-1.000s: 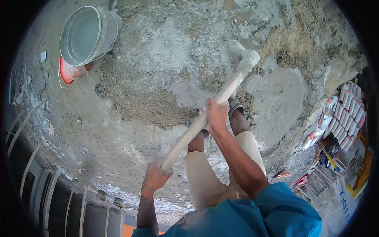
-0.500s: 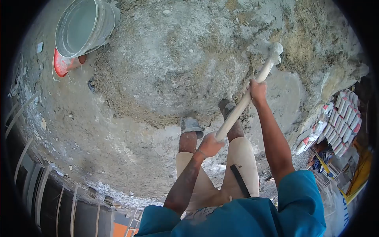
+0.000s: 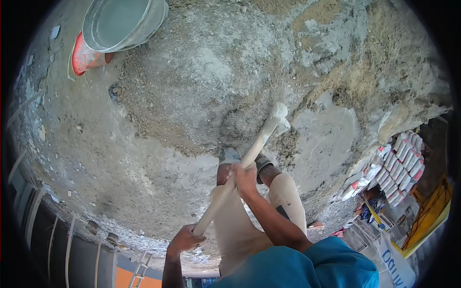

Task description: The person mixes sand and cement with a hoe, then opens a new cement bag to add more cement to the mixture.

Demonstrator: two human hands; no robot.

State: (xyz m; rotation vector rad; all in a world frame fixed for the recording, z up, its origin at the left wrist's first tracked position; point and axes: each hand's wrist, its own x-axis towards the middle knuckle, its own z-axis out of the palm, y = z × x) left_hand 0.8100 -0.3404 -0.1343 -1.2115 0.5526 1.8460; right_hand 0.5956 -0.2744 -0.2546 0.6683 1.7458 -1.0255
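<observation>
A hoe (image 3: pixel 252 152) with a thick pale wooden handle slants across my legs. Its cement-crusted head (image 3: pixel 278 115) is at the dry mortar heap (image 3: pixel 216 96) just beyond my boots; the blade is mostly hidden from above. My left hand (image 3: pixel 188 238) is closed round the handle's butt end, beside my left thigh. Farther up the shaft, my right hand (image 3: pixel 245 179) grips it in front of my knees. A grey-caked boot (image 3: pixel 229 155) shows on my left foot, partly behind the handle.
A large bucket of greyish water (image 3: pixel 122 24) stands at the upper left, with a red bucket (image 3: pixel 88 55) tipped beside it. Stacked cement bags (image 3: pixel 402 165) lie on the right, near a yellow frame (image 3: pixel 427 225). Poles (image 3: pixel 69 249) line the lower left.
The hoe has been drawn back toward my body and to the left, its head coming closer to my boots. Both hands moved with it, the left down to my side.
</observation>
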